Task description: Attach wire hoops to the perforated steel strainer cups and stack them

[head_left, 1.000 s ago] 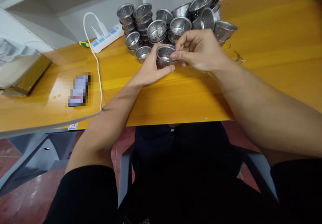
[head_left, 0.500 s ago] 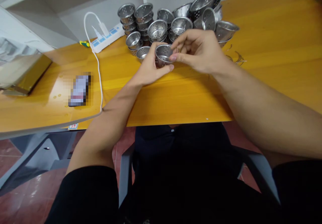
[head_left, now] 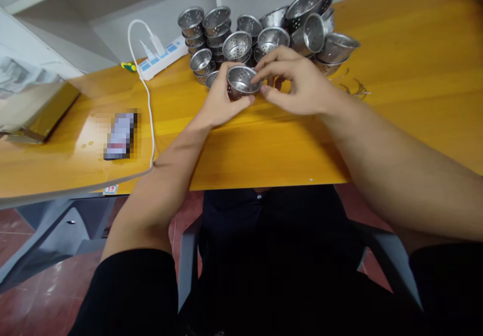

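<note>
- A small sticker on the near left edge of the table carries a handwritten-looking "39" in red inside a blue border.
- The phone at left is covered by a pixel blur, so nothing on it can be read.
- The held cup, above the middle of the table and just near of the stacks, is shiny grey metal, round, with a rolled-looking rim and small holes; its mouth tilts toward the viewer.
- The left hand holds this cup, its fingers around the left side and its thumb along the near side.
- The right hand is at the cup's right rim, fingers bent, with a narrow space between index tip and thumb tip; whether they pinch the rim I cannot tell.
- Stacked cups of the same perforated metal stand at the far side, some tipped toward the right.
- Thin curved strands lie right of them.
- The table has a glossy yellow-orange wood-grain top.
- A white power strip with blue socket panels lies far left, a smooth white cable curving near from it.
</note>
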`<state>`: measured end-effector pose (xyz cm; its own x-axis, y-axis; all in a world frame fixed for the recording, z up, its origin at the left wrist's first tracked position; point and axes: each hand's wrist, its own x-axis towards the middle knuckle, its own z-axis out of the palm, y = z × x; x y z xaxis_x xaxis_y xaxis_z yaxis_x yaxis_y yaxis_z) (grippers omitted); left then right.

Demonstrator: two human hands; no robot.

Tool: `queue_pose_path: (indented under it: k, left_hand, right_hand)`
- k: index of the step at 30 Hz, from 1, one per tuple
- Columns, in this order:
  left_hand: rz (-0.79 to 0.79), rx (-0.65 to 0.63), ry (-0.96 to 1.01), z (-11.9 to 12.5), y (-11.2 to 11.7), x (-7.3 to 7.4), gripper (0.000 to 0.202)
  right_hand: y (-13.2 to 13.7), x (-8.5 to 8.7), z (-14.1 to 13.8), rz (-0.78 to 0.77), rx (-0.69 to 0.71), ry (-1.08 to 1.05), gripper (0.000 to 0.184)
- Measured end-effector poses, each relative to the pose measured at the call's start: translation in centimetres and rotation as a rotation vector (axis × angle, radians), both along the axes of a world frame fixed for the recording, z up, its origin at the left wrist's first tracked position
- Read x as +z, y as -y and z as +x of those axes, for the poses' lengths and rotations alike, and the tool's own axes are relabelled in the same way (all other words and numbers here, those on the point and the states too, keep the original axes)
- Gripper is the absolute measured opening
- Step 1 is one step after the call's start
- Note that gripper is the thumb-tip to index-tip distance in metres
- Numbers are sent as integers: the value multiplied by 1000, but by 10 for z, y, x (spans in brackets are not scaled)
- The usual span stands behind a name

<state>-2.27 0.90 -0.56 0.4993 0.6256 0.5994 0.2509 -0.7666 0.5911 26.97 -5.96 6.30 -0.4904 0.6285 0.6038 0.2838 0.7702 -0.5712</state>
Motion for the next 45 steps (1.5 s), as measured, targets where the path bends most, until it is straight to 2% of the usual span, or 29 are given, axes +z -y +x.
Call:
queue_pose_path:
  k: [2,8,12,17,21,23,25,28,32,34,38,42,45]
  left_hand:
    - [18,-13,6,-1,1,0,85]
    - [42,8,-14,0,2,0,87]
    - [48,-32,-1,5,4,0,96]
    - [-73,21,0,8,16,15,105]
    - [-85,78,78,5,19,30,97]
    - [-102,141,123,2,20,38,88]
    - [-133,236,152,-1,23,46,77]
    - [-135,374,153,-6,27,56,57]
    - [2,479,140,-12,23,58,22]
    - [30,561,185,-17,18,59,24]
    - [-83,739,255,-25,8,65,37]
    - [-129,853,309,-27,6,71,46]
    - [-128,892,364,-27,5,69,48]
  right_hand:
    - [-1,0,0,-43,4,-5,31]
    - [-1,2,3,-66,23,34,25]
    - [1,2,2,-78,62,42,28]
    - [6,1,-3,-45,84,57,27]
    - [4,1,-4,-24,-50,5,45]
    - [0,-1,-2,-13,-148,-20,53]
    - [-6,-6,1,7,-249,-27,50]
    - [-15,-14,3,13,-343,-3,34]
    - [-20,-23,1,-27,-383,62,17]
    - [-21,-26,-1,-49,-391,87,17]
    - [-24,-32,-5,-80,-393,84,15]
    - [-27,-37,-8,-70,-412,91,18]
    - [-25,-36,-10,-80,-413,84,24]
